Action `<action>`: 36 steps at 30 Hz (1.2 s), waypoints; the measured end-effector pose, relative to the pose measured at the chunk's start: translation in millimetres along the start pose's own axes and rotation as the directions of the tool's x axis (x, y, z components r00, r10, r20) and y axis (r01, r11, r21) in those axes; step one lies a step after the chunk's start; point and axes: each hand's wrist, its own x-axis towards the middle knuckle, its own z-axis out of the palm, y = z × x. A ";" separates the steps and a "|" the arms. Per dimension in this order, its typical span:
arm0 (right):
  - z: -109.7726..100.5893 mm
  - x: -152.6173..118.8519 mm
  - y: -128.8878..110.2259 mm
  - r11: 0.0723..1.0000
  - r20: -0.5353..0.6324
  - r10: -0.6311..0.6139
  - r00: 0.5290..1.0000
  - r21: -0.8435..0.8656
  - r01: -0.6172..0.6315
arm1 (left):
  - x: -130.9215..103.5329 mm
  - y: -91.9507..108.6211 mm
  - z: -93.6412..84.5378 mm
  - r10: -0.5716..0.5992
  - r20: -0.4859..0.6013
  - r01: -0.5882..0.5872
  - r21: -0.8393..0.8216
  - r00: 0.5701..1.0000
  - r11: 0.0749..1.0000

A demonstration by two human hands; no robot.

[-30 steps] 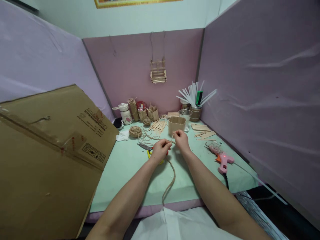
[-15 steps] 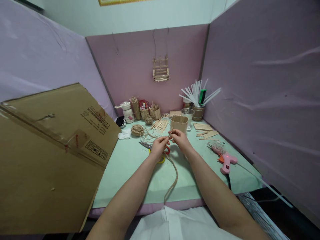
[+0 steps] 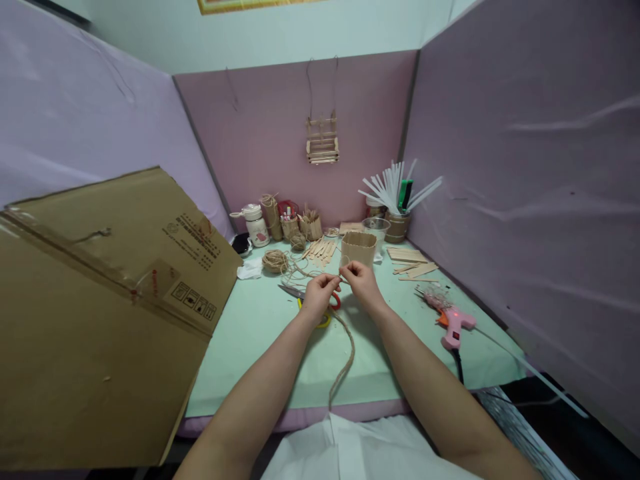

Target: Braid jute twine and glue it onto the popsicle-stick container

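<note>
My left hand (image 3: pixel 320 297) is closed in a pinch on a jute rope (image 3: pixel 351 347), whose thicker length hangs in a curve down to the front edge of the table. Close beside it, my right hand (image 3: pixel 361 280) pinches the thin end of the same rope, fingertips almost touching the left ones. Scissors (image 3: pixel 292 291) with yellow and red handles lie under my left hand, partly covered. Just behind my right hand stands a wooden-stick holder (image 3: pixel 359 248), open at the top. A ball of jute twine (image 3: pixel 275 261) rests to the left, loose strands trailing toward my hands.
A pink hot glue gun (image 3: pixel 454 323) lies at the right with its cord. Flat wooden sticks (image 3: pixel 320 252) are spread at the back. A pot of white glue sticks (image 3: pixel 397 227) stands back right. A large cardboard sheet (image 3: pixel 125 320) leans over the left side.
My right fingers have shifted slightly at the rope's end, and a small loop of strand now shows above them. My left hand stays nearly in place.
</note>
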 end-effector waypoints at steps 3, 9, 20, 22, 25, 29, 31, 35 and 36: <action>2.9 -1.8 1.8 1.000 -0.061 -0.002 0.998 -0.016 0.001 | -3.2 3.2 1.2 -0.005 0.050 0.003 0.039 0.999 0.999; 3.0 -2.0 0.6 0.989 0.006 0.085 0.996 0.123 -0.085 | -6.1 8.8 2.5 -0.019 0.079 0.015 0.040 0.997 0.999; 3.1 1.9 0.6 0.937 0.048 0.125 0.991 0.323 -0.134 | -1.6 10.3 -1.5 0.082 -0.010 -0.081 0.054 0.997 0.995; 3.3 2.2 1.7 0.932 0.074 0.110 0.991 0.340 -0.129 | -2.5 11.3 -1.0 0.097 -0.009 -0.096 0.073 0.995 0.993; 3.1 1.5 0.8 0.920 0.102 0.092 0.991 0.372 -0.124 | -2.6 11.1 -0.8 0.104 -0.034 -0.102 0.067 0.994 0.993; 2.4 -0.4 -5.3 0.864 0.147 0.055 0.988 0.489 -0.121 | -1.9 10.3 -2.1 0.126 -0.073 -0.121 0.064 0.989 0.991; 2.2 -0.7 -8.1 0.820 0.154 0.045 0.987 0.558 -0.124 | -2.2 10.7 -2.8 0.157 -0.080 -0.150 0.082 0.984 0.985; 2.7 1.4 -6.9 0.841 0.087 0.164 0.983 0.509 -0.186 | -3.3 11.3 -3.8 0.226 -0.071 -0.212 0.161 0.972 0.964; 2.9 2.2 -5.3 0.854 0.078 0.194 0.978 0.477 -0.208 | -3.6 11.0 -3.9 0.252 -0.056 -0.238 0.184 0.966 0.954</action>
